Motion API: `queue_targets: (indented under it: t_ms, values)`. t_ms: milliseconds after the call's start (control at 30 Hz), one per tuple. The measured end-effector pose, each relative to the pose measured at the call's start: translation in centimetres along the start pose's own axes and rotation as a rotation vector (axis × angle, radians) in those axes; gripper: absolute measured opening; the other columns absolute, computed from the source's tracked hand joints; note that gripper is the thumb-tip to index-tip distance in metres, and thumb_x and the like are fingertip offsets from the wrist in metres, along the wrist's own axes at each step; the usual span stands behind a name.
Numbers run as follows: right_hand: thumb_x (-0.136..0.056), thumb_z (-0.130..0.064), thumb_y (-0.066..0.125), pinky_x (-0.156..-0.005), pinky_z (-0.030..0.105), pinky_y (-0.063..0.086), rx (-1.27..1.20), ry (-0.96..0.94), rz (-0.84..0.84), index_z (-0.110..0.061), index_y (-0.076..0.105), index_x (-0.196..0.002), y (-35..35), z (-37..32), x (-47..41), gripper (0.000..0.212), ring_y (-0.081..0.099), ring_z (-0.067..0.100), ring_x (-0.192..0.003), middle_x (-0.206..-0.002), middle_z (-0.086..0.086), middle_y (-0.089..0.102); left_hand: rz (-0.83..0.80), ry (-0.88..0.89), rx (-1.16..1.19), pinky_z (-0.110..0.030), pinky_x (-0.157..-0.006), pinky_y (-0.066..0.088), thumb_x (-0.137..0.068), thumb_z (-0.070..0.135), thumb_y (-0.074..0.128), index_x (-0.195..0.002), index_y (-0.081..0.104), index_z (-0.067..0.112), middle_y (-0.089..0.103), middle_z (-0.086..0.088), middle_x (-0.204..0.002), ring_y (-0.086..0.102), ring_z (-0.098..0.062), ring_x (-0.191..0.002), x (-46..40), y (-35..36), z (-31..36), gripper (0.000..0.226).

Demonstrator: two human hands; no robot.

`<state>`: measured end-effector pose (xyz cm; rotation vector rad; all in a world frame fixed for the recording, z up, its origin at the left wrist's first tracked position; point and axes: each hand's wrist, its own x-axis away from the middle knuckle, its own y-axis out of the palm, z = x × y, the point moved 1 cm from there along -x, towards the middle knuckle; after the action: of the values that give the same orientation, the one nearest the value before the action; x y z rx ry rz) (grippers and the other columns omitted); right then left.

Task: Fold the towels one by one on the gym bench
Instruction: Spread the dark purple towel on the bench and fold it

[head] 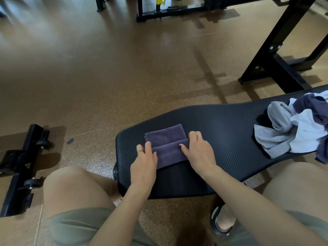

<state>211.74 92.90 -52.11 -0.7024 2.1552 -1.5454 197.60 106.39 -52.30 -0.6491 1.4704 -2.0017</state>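
Observation:
A dark purple towel [167, 144] lies folded into a small rectangle at the near end of the black padded gym bench [221, 121]. My left hand [144, 160] holds its left edge, fingers curled over the near fold. My right hand [199, 150] grips the right edge of the same fold, fingers bent and thumb on the cloth. A heap of unfolded towels [294, 128], light grey, white and dark blue, sits at the right end of the bench.
My bare knees flank the bench end, and a sandalled foot [224, 221] rests below it. A black wheeled frame base [23, 167] lies on the cork floor at left. Black rack legs [269, 55] stand behind the bench at right.

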Motion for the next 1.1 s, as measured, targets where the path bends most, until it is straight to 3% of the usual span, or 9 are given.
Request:
queue_targets:
  t_ms: [100, 200, 367, 467, 533, 667, 767, 900, 1100]
  values:
    - [-0.091, -0.018, 0.072, -0.071, 0.035, 0.046, 0.274, -0.404, 0.149, -0.015, 0.055, -0.099, 0.9, 0.0, 0.3, 0.020, 0.056, 0.021, -0.080, -0.096, 0.005, 0.057, 0.086, 0.289, -0.211, -0.036, -0.059, 0.043, -0.083, 0.013, 0.072, -0.103, 0.050, 0.017, 0.050, -0.011, -0.096, 0.053, -0.025, -0.070, -0.6, 0.0, 0.2, 0.031]
    - [-0.103, -0.032, 0.054, -0.080, 0.040, 0.046, 0.306, -0.638, 0.172, -0.014, 0.060, -0.099, 0.1, 0.6, 0.2, 0.020, 0.055, 0.024, -0.088, -0.099, 0.005, 0.060, 0.060, 0.571, -0.264, -0.037, -0.069, 0.046, -0.074, 0.014, 0.080, -0.097, 0.061, 0.017, 0.056, -0.009, -0.100, 0.055, -0.025, -0.082, -1.0, 0.4, 0.1, 0.030]
    - [-0.095, -0.053, 0.051, -0.110, 0.046, 0.042, 0.368, -0.735, -0.052, -0.006, 0.062, -0.122, -0.6, 2.2, 0.4, 0.055, 0.055, 0.031, -0.122, -0.131, 0.014, 0.061, 0.078, 0.657, -0.211, -0.037, -0.072, 0.044, -0.087, 0.030, 0.053, -0.097, 0.060, 0.017, 0.061, -0.004, -0.100, 0.057, -0.024, -0.084, -1.6, -0.5, -0.7, 0.018]
    - [-0.094, -0.043, 0.050, -0.108, 0.044, 0.043, 0.346, -0.722, -0.099, -0.009, 0.061, -0.124, -0.8, 2.2, -0.1, 0.047, 0.056, 0.029, -0.122, -0.133, 0.012, 0.061, 0.014, 0.677, -0.225, -0.038, -0.076, 0.045, -0.082, 0.056, 0.057, -0.100, 0.060, 0.018, 0.062, -0.002, -0.103, 0.058, -0.023, -0.087, -1.5, -1.1, -1.0, 0.042]
    - [-0.093, -0.040, 0.047, -0.101, 0.040, 0.046, 0.282, -0.724, -0.125, -0.014, 0.062, -0.119, -1.2, 2.1, -0.8, 0.040, 0.058, 0.024, -0.114, -0.124, 0.005, 0.063, -0.025, 0.700, -0.284, -0.039, -0.079, 0.045, -0.077, 0.055, 0.059, -0.109, 0.058, 0.017, 0.060, -0.004, -0.110, 0.056, -0.025, -0.093, -1.6, -0.9, -1.4, 0.050]
    - [-0.091, -0.041, 0.049, -0.091, 0.034, 0.048, 0.033, -0.607, -0.119, -0.022, 0.064, -0.104, -2.5, 1.7, -2.2, 0.028, 0.062, 0.011, -0.093, -0.100, -0.008, 0.067, 0.006, 0.689, -0.215, -0.036, -0.073, 0.044, -0.074, 0.032, 0.058, -0.104, 0.060, 0.015, 0.062, -0.002, -0.099, 0.059, -0.025, -0.086, -3.0, -1.7, -2.0, 0.035]
    - [-0.091, -0.039, 0.057, -0.079, 0.033, 0.053, -0.223, -0.400, -0.166, -0.027, 0.062, -0.102, -3.1, 1.3, -2.8, 0.017, 0.060, 0.004, -0.079, -0.087, -0.014, 0.064, -0.049, 0.533, 0.003, -0.034, -0.069, 0.044, -0.080, 0.031, 0.053, -0.097, 0.058, 0.020, 0.063, 0.005, -0.089, 0.060, -0.019, -0.080, -4.3, -3.1, -1.7, 0.021]
    - [-0.097, -0.043, 0.059, -0.072, 0.031, 0.053, -0.346, -0.118, -0.294, -0.031, 0.056, -0.110, -2.8, 1.1, -3.1, 0.018, 0.061, 0.004, -0.081, -0.089, -0.013, 0.064, -0.262, 0.254, 0.240, -0.040, -0.074, 0.052, -0.086, 0.030, 0.054, -0.097, 0.054, 0.033, 0.063, 0.012, -0.086, 0.060, -0.011, -0.081, -6.1, -3.4, -2.2, 0.012]
    - [-0.101, -0.048, 0.056, -0.083, 0.033, 0.051, -0.538, 0.219, -0.336, -0.026, 0.047, -0.128, -1.5, 0.2, -3.1, 0.037, 0.060, 0.012, -0.099, -0.109, -0.006, 0.061, -0.408, 0.174, 0.211, -0.042, -0.082, 0.054, -0.089, 0.031, 0.055, -0.115, 0.052, 0.036, 0.058, 0.007, -0.106, 0.059, -0.014, -0.093, -7.8, -2.7, -1.5, 0.027]
